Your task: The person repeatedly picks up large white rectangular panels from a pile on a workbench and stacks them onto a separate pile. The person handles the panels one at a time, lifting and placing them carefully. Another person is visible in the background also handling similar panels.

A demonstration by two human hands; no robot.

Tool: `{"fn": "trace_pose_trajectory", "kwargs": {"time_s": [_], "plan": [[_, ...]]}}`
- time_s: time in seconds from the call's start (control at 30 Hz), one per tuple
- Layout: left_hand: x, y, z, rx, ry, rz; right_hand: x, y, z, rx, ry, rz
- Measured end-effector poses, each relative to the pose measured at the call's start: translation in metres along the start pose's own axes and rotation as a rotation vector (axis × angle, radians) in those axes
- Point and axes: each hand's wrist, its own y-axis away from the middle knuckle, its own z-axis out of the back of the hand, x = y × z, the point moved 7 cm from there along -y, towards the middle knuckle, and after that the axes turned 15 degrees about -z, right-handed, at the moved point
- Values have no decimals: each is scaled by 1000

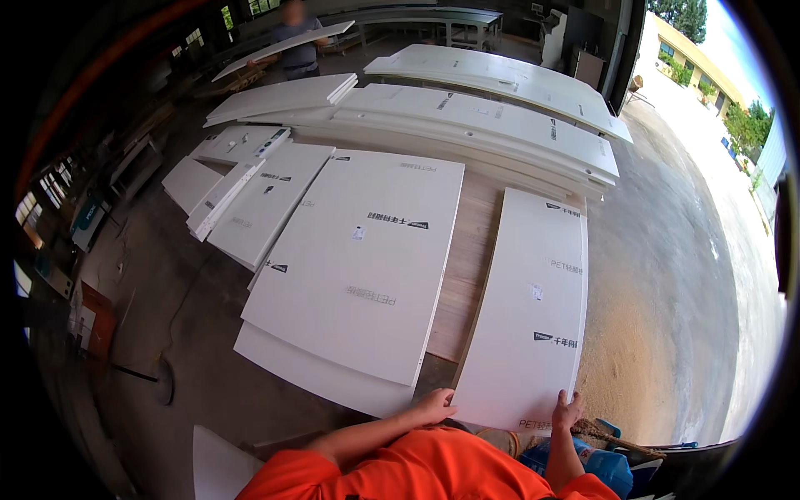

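A long white panel (517, 308) with a printed protective film and a small label lies lengthwise in front of me. My left hand (434, 407) is closed on its left edge, close to the near corner. On the opposite edge, my right hand (568, 412) grips the panel with the fingers bent over it. To the left rests a wider white panel (358, 258), on top of another white panel (325, 375) that sticks out toward me. Between the wide panel and the held one shows a wood-grain surface (468, 258).
Stacks of white panels (492, 117) stand across the far side, with smaller panels (237, 143) at the left. A person (296, 46) at the back holds a large board (283, 50). Near my right arm lies a blue bag (604, 468). Sawdust (633, 358) covers floor at right.
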Motion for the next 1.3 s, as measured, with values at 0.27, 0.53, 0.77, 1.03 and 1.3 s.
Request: {"fn": "trace_pose_trajectory", "kwargs": {"time_s": [0.27, 0.53, 0.77, 1.03, 1.3], "plan": [[28, 122, 221, -923, -281, -165, 191, 160, -84, 1100, -684, -30], [178, 233, 481, -1163, -857, 455, 325, 292, -118, 1323, -725, 235], [268, 231, 563, -771, -127, 897, 296, 271, -251, 971, -623, 685], [270, 190, 468, -463, 757, 614, 318, 181, -140, 643, -388, 901], [210, 123, 484, -782, 382, 391, 273, 188, -81, 1003, -366, -469]]}}
